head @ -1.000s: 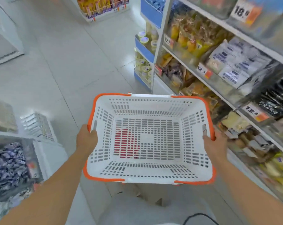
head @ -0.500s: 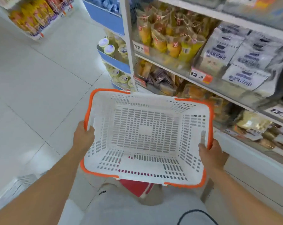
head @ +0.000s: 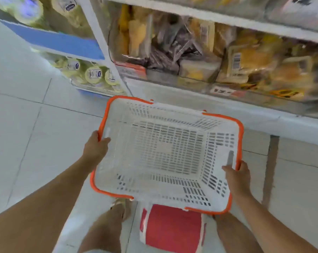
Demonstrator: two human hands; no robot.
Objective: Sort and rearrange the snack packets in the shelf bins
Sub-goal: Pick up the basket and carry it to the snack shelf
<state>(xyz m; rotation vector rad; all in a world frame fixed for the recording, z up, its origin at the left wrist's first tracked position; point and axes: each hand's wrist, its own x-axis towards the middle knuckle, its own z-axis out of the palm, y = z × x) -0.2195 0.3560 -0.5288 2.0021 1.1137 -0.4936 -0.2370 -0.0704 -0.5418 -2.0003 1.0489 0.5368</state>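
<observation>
we hold a white basket with an orange rim level in front of us, one hand on each short side. our left hand grips the rim at nine o'clock, thumb hooked over the edge and fingers curled under it; our right hand grips the rim at about four o'clock the same way. holding both sides keeps the open top flat and facing up, ready, we judge, to take packets. nothing lies in it yet.

the snack packets, yellow and dark wrappers jumbled together, sit in clear bins on the shelf at twelve to two o'clock, well above the basket's far edge. jars stand on the next unit at eleven o'clock. a red stool sits on the floor at six o'clock, just under the near rim, between our legs.

open tile floor lies from seven to ten o'clock. on the right, the shelf base runs close to the basket's far corner, so room is tight there.
</observation>
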